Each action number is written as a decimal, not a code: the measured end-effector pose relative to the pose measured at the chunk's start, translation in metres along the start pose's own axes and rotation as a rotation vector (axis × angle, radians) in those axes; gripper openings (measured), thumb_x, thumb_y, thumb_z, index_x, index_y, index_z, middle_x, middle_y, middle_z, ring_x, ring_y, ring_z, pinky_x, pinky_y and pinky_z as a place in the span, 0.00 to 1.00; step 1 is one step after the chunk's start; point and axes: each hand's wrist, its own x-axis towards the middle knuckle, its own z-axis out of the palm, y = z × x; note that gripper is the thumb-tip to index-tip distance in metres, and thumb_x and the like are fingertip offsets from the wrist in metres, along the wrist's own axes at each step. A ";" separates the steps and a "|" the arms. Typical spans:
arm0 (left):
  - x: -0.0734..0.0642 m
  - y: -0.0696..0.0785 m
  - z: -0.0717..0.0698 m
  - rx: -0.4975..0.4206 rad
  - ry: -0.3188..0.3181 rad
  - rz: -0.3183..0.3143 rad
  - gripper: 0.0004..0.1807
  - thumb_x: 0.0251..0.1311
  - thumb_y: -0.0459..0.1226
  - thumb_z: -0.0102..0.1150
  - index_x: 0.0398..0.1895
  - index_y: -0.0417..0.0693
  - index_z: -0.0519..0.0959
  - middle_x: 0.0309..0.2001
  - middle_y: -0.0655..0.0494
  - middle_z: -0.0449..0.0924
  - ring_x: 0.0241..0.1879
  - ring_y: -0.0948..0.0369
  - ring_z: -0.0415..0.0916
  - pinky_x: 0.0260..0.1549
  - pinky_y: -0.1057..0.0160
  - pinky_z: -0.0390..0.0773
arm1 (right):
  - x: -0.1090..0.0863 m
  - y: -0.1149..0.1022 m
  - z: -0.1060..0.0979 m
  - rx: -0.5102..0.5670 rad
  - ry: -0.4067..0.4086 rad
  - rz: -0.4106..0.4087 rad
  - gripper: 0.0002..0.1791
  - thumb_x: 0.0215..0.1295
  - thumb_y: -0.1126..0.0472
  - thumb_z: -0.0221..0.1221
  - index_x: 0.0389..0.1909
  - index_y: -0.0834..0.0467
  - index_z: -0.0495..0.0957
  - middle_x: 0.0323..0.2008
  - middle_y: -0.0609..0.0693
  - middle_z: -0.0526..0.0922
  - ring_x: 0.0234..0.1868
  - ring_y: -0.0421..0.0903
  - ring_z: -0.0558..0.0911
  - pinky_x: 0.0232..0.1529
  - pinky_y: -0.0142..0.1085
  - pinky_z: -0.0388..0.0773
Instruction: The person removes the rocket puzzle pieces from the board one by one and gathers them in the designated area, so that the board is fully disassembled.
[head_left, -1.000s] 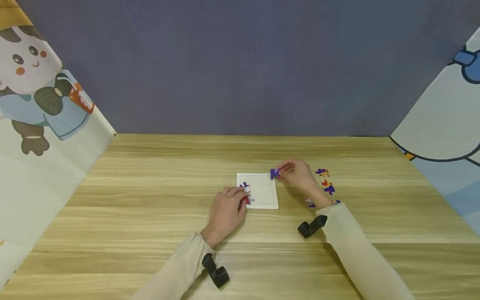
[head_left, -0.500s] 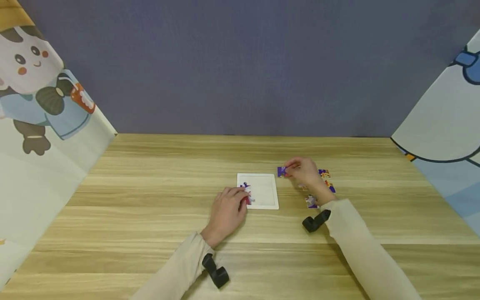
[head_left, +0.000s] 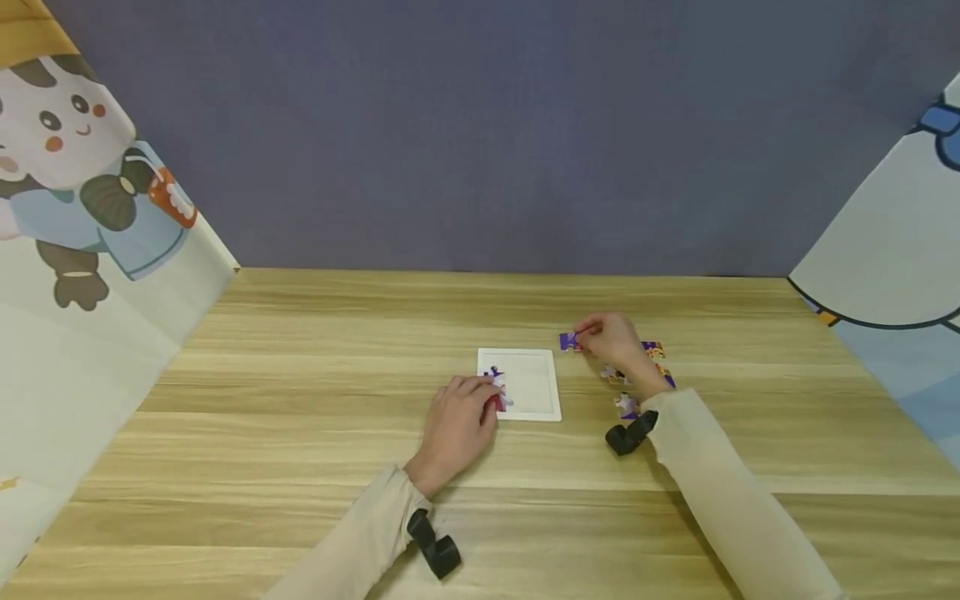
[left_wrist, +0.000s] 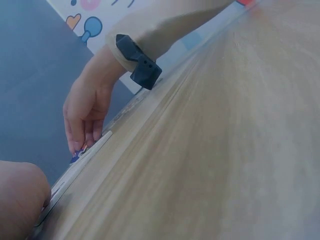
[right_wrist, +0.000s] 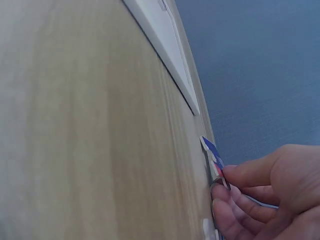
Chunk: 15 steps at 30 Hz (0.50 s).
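A white square puzzle tray [head_left: 557,398] lies on the table in the head view. Joined puzzle pieces [head_left: 496,380] in purple, white and red fill part of its left side. My left hand [head_left: 452,427] rests at the tray's lower left corner, fingertips on those pieces and partly covering them. Beyond the tray's upper right corner, my right hand [head_left: 613,343] pinches a purple puzzle piece [head_left: 567,342] between thumb and fingers. The right wrist view shows this puzzle piece [right_wrist: 211,150] tilted, close to the tabletop.
Several loose puzzle pieces lie right of the tray, partly under my right hand and forearm: one puzzle piece [head_left: 627,405] near the wrist, another puzzle piece [head_left: 655,349] farther back. A dark panel [head_left: 510,150] stands at the table's back, with printed panels on both sides.
My right hand has moved right, carrying the purple puzzle piece from the tray's upper right corner to just beyond it. My left hand stays on the tray.
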 end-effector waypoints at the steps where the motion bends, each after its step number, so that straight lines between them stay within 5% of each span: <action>1: 0.000 0.000 0.000 0.000 -0.001 0.002 0.10 0.57 0.34 0.58 0.41 0.49 0.84 0.49 0.53 0.83 0.48 0.54 0.77 0.44 0.55 0.77 | 0.000 0.000 0.000 -0.018 0.002 -0.004 0.11 0.62 0.68 0.56 0.43 0.69 0.80 0.38 0.64 0.83 0.33 0.49 0.82 0.31 0.30 0.76; 15: 0.000 0.001 0.000 -0.001 -0.009 -0.006 0.11 0.58 0.34 0.58 0.42 0.49 0.84 0.49 0.53 0.83 0.49 0.54 0.77 0.46 0.55 0.76 | 0.001 0.000 0.000 -0.075 -0.022 -0.014 0.12 0.60 0.67 0.57 0.44 0.67 0.80 0.40 0.63 0.82 0.40 0.53 0.80 0.42 0.41 0.78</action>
